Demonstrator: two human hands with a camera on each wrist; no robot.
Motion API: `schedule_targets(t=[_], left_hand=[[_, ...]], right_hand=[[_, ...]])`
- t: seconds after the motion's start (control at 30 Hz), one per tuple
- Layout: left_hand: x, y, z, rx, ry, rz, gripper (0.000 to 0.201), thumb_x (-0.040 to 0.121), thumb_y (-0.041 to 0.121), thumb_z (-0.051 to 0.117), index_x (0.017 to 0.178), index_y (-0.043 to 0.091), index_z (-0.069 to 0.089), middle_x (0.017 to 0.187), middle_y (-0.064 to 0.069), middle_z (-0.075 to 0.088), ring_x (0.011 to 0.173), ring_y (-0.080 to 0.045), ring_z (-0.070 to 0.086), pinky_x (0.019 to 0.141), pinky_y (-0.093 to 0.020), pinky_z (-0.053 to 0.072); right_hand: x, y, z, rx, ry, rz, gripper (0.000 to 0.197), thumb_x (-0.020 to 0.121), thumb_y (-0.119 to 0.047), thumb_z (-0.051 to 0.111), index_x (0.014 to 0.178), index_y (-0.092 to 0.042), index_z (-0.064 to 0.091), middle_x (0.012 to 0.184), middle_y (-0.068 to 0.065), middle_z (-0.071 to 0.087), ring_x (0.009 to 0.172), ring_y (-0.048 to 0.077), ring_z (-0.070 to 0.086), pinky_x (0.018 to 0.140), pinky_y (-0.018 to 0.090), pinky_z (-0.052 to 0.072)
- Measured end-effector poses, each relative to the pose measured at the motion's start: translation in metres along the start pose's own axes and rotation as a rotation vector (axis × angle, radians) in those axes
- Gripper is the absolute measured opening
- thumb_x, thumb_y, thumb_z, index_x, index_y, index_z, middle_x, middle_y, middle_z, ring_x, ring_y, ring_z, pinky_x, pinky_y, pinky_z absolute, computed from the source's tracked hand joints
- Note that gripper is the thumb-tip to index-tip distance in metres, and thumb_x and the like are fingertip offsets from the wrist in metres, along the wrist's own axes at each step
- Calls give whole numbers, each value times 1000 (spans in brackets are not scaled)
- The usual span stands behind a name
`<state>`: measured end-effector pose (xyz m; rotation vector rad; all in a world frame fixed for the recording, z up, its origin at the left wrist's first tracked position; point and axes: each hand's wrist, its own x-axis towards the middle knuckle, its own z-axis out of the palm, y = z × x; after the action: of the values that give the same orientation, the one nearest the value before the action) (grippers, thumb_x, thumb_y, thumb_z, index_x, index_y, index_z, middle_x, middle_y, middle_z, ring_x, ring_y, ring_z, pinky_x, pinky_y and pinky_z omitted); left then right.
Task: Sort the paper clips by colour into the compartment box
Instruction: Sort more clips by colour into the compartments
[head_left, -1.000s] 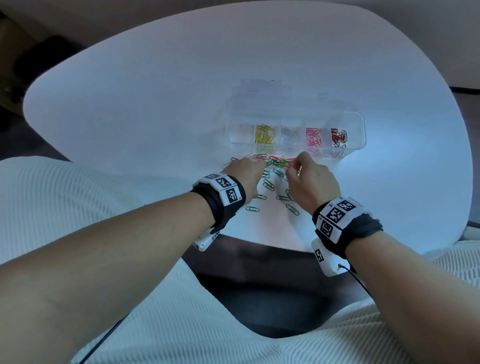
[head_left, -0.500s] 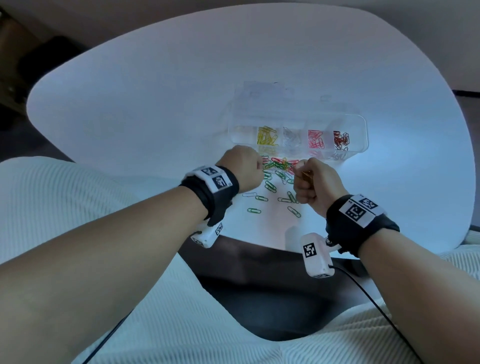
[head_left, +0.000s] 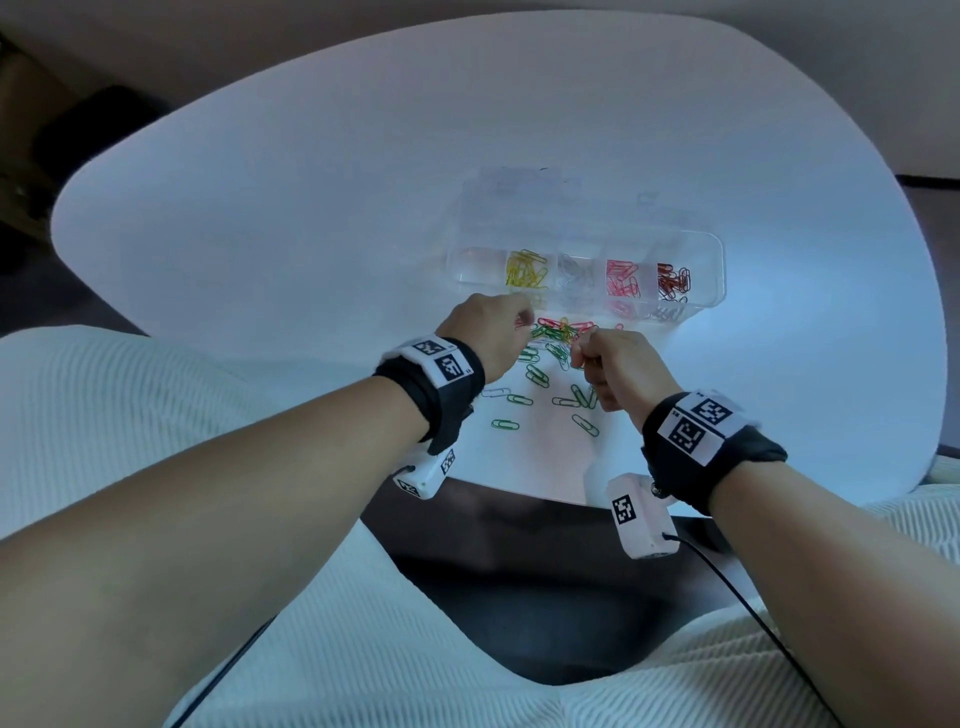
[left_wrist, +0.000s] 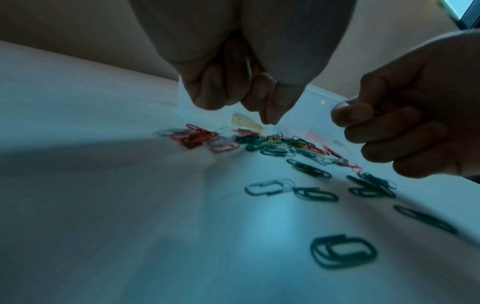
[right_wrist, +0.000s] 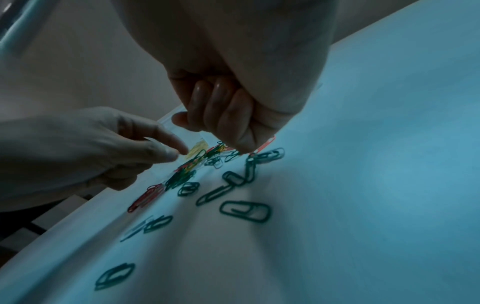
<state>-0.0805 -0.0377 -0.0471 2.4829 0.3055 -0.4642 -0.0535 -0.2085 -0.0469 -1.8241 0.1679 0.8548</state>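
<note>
Now, left hand (head_left: 485, 332) with fingertips pinched over loose clips (head_left: 556, 338), holding something unclear, right hand (head_left: 621, 371) curled tight in a fist beside them, grip unclear, clear box (head_left: 717, 260) just behind on white table (head_left: 260, 208).

My white rounded bench (head_left: 311, 218) reflects cool bluish light; beige wall (head_left: 467, 31) behind it, dark floor (head_left: 545, 597) beneath its near edge.

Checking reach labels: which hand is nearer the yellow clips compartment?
Left. The left hand sits just in front of the yellow clips compartment; the right hand is further right and nearer the person.
</note>
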Motion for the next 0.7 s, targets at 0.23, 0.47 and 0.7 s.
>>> schedule_targets(t=[0.23, 0.47, 0.7], left_hand=[[5, -3, 5, 137, -13, 48, 21, 91, 30, 55, 108, 30, 68, 110, -1, 68, 98, -26, 63, 80, -29, 49], [2, -1, 6, 209, -28, 67, 9, 89, 29, 57, 88, 22, 64, 98, 3, 62, 89, -23, 60, 75, -32, 48], [6, -6, -6, 89, -58, 18, 13, 87, 37, 64, 84, 25, 63, 89, 6, 64, 84, -19, 59, 75, -30, 48]], right_hand=[[-1, -1, 0, -59, 9, -22, 30, 86, -10, 38, 61, -14, 54, 40, -11, 34, 36, 10, 23, 41, 17, 18], [-1, -1, 1, -96, 11, -25, 32, 88, -13, 39, 59, -16, 54, 40, -12, 35, 36, 10, 24, 42, 19, 18], [-2, -2, 0, -96, 17, -13, 32, 87, -14, 39, 59, -17, 54, 44, -9, 35, 38, 10, 24, 44, 19, 17]])
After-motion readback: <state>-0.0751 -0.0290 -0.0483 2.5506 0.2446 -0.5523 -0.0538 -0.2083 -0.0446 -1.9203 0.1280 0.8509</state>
